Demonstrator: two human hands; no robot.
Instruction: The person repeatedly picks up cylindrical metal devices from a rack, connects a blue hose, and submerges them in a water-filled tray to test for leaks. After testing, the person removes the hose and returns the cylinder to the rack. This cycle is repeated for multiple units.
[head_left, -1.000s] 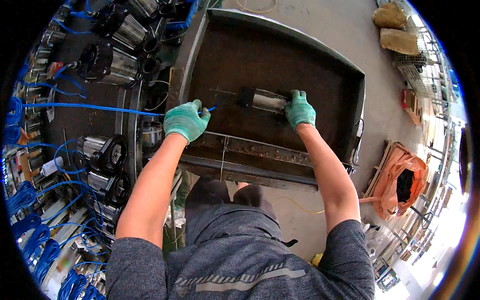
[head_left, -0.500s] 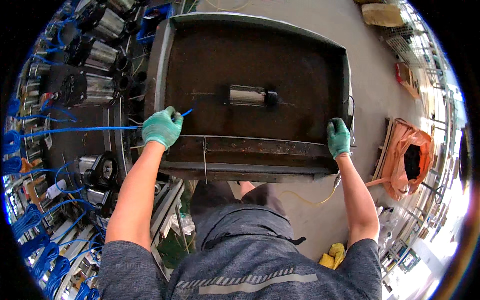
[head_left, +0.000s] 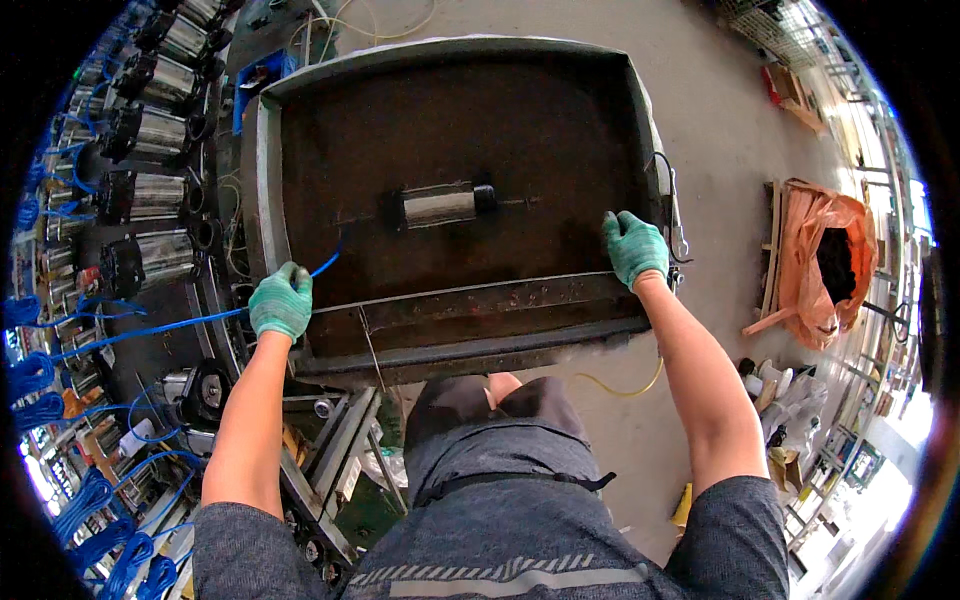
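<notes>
A dark metal tank (head_left: 430,360) is in front of me, and dark liquid seems to fill it. In its middle lies a silver cylindrical pump or motor with black ends (head_left: 440,205). My left hand (head_left: 281,301), in a green glove, is closed around a blue cable (head_left: 190,323) at the tank's near left corner. The cable runs in from the left, and its other part dips over the inner side toward the liquid. My right hand (head_left: 636,248), gloved alike, is over the near right corner beside the rim, thumb and fingers apart, with nothing visible in it.
Several silver and black pumps (head_left: 160,135) line the left side, with coiled blue cables (head_left: 85,500) nearer me. A blue bin (head_left: 262,80) stands behind the tank's far left corner. At the right, an orange sack (head_left: 808,300) leans by wood. A yellow hose (head_left: 620,388) hangs below.
The whole view has shifted and turned, so the tank now sits further left and tilted. My right hand has come slightly inward from the rim. The left still grips the blue cable.
</notes>
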